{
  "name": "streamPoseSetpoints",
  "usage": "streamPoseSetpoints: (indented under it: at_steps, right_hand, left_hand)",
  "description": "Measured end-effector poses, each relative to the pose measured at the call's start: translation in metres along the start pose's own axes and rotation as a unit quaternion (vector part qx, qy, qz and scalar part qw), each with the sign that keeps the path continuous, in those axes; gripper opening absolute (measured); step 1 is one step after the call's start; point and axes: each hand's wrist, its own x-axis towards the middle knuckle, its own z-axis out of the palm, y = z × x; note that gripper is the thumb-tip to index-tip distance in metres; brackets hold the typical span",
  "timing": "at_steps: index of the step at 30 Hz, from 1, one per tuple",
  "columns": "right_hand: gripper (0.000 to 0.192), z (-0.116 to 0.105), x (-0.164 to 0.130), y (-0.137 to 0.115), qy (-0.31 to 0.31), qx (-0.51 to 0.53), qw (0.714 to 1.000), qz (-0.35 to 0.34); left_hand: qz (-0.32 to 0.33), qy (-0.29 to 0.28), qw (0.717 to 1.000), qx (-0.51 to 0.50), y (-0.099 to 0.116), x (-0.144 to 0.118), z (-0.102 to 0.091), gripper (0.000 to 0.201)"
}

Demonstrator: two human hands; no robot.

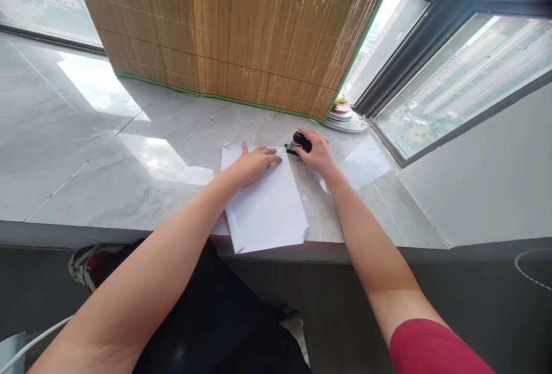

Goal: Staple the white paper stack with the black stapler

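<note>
White paper [269,213], perhaps several sheets, lies on the grey marble-look sill with its near edge reaching past the sill's front edge. Its lower corners look creased. Across its upper part rests my left hand [254,165], palm down, fingers stretched toward the top right corner, where faint marks show. My right hand [317,152] grips a small black stapler [302,142] at that corner. The stapler's front end touches or nearly touches the paper's edge; whether the paper is between its jaws I cannot tell.
A bamboo blind [241,29] with green edging hangs behind the paper down to the sill [172,201]. A stack of plates [345,118] stands in the back right corner by the window frame [388,75]. A white wall [483,178] closes the right side.
</note>
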Motion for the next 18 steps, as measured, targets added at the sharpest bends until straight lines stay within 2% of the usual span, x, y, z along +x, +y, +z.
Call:
streamPoseSetpoints:
  at_steps: [3,7,10,12,14,16,18]
  right_hand:
    - [0.053,0.0,-0.001,0.002,-0.012,-0.006,0.998,0.056]
    - [0.03,-0.001,-0.001,0.001,-0.006,-0.022,0.983,0.184]
    - [0.021,-0.002,-0.001,-0.004,0.004,-0.013,0.98,0.196]
    - [0.022,-0.003,-0.001,-0.011,0.028,0.008,0.982,0.187]
    - [0.025,-0.003,0.0,-0.022,0.061,0.034,0.983,0.169]
    - [0.029,-0.002,-0.001,-0.037,0.079,0.068,0.985,0.137]
    - [0.033,0.001,-0.003,-0.056,0.054,0.113,0.988,0.089]
  left_hand:
    - [-0.001,0.009,1.0,0.0,0.001,0.0,0.0,0.051]
    - [-0.003,0.014,1.0,-0.006,-0.001,-0.001,0.002,0.048]
    - [0.002,0.033,0.999,-0.035,-0.003,-0.001,0.0,0.047]
    - [-0.004,0.087,0.993,-0.08,-0.007,0.0,-0.004,0.048]
    - [-0.014,0.181,0.975,-0.131,-0.013,0.001,-0.011,0.044]
    - [-0.026,0.28,0.943,-0.175,-0.021,0.001,-0.02,0.037]
    - [-0.048,0.363,0.906,-0.212,-0.031,-0.002,-0.028,0.034]
